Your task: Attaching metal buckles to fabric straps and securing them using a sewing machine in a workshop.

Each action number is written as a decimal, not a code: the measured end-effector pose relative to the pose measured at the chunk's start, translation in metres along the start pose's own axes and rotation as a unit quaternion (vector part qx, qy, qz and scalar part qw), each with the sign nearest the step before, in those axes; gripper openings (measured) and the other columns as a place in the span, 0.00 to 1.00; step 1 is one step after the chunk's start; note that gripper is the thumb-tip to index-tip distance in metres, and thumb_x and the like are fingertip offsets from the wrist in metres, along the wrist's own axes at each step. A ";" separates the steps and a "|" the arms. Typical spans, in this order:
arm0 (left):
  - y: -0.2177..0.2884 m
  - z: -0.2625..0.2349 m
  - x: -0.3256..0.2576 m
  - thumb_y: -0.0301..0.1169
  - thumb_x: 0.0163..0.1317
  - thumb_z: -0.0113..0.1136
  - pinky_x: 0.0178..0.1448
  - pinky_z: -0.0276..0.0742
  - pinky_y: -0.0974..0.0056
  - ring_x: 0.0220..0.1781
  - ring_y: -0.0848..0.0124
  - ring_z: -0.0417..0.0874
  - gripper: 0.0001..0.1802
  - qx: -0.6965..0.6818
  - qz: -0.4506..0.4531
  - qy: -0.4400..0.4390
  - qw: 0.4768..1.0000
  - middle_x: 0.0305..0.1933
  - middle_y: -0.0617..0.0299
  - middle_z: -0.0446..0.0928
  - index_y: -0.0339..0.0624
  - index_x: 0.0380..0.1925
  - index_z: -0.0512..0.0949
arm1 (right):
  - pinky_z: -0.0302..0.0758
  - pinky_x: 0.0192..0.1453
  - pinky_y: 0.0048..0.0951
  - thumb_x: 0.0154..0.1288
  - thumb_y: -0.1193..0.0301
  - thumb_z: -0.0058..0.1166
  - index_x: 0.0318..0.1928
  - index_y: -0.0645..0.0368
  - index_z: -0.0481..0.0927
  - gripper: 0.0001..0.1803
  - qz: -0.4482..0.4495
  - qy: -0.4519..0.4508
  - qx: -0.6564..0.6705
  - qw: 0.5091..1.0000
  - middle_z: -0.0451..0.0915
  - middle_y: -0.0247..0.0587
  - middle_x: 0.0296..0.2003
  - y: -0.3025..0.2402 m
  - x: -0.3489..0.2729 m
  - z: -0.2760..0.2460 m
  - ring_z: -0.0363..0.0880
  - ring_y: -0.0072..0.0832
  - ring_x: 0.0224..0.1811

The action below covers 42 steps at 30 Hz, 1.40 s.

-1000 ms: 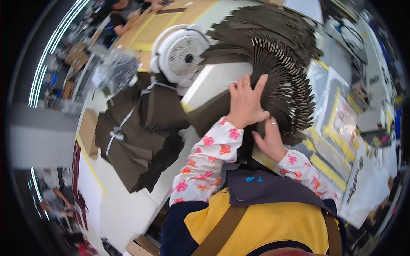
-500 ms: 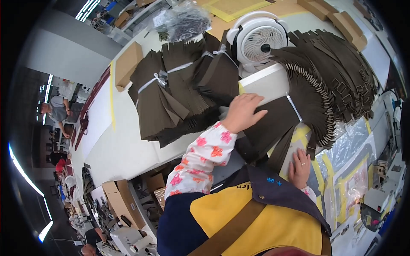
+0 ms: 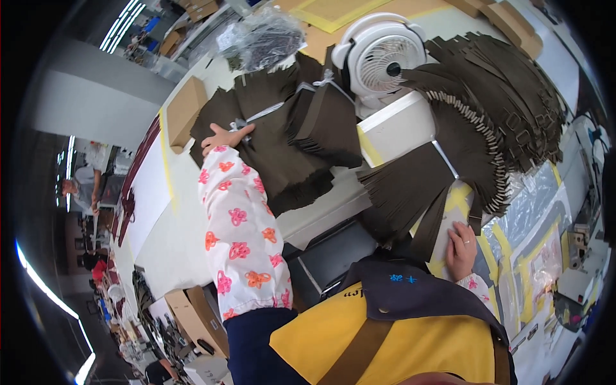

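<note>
Two hands: left hand [image 3: 226, 138] spread wide across the left strip bundle [image 3: 256, 160], partly covering its white tie [image 3: 240, 123]; right hand [image 3: 461, 250] with bent fingers near the right strip bundle [image 3: 401, 186], palm side hidden, cannot tell about anything held. Inside the clear plastic bag [image 3: 263, 38], dark contents, hard to make out. Both bundles on the table [image 3: 160, 256], the right one with long axis from lower left to metal ends [image 3: 497, 160] at right.

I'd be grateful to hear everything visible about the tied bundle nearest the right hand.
The bundle is dark brown, fabric-like strips, cinched by a white tie and splayed both ways. Metal-looking pieces line its curved edge. It lies near the white fan, the right hand close by, contact unclear.
</note>
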<state>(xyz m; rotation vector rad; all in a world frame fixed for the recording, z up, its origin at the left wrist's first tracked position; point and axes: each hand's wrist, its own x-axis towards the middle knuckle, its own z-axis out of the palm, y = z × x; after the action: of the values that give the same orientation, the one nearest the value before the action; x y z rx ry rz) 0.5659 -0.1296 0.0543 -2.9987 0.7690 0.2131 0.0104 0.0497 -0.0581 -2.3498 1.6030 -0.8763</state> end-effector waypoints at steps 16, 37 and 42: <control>-0.075 -0.052 -0.122 0.35 0.46 0.63 0.59 0.62 0.62 0.55 0.60 0.67 0.43 -0.514 0.362 -0.020 0.778 0.58 0.51 0.62 0.39 0.61 0.54 | 0.69 0.54 0.34 0.46 0.79 0.53 0.35 0.62 0.75 0.11 0.027 0.099 0.091 0.991 0.73 0.40 0.43 0.021 -0.031 0.006 0.70 0.39 0.48; 0.079 0.083 -0.576 0.40 0.44 0.64 0.62 0.59 0.67 0.59 0.68 0.66 0.44 0.075 0.448 -0.769 0.449 0.58 0.58 0.67 0.35 0.61 0.57 | 0.76 0.40 0.25 0.57 0.68 0.57 0.50 0.63 0.66 0.23 0.418 0.354 0.565 0.617 0.73 0.38 0.42 0.002 -0.315 -0.212 0.74 0.22 0.40; 0.154 0.043 -0.656 0.33 0.56 0.53 0.48 0.70 0.68 0.41 0.71 0.77 0.25 0.125 0.630 -0.620 0.451 0.45 0.52 0.77 0.36 0.54 0.67 | 0.76 0.25 0.25 0.59 0.68 0.54 0.56 0.66 0.58 0.29 0.538 0.253 0.515 0.617 0.77 0.41 0.24 0.009 -0.343 -0.235 0.77 0.29 0.18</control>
<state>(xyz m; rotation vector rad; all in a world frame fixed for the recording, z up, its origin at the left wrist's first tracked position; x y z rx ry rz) -0.0830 0.0514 0.1043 -0.6427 1.9626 1.6730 -0.2122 0.3963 0.0014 -0.1943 1.5245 -1.4948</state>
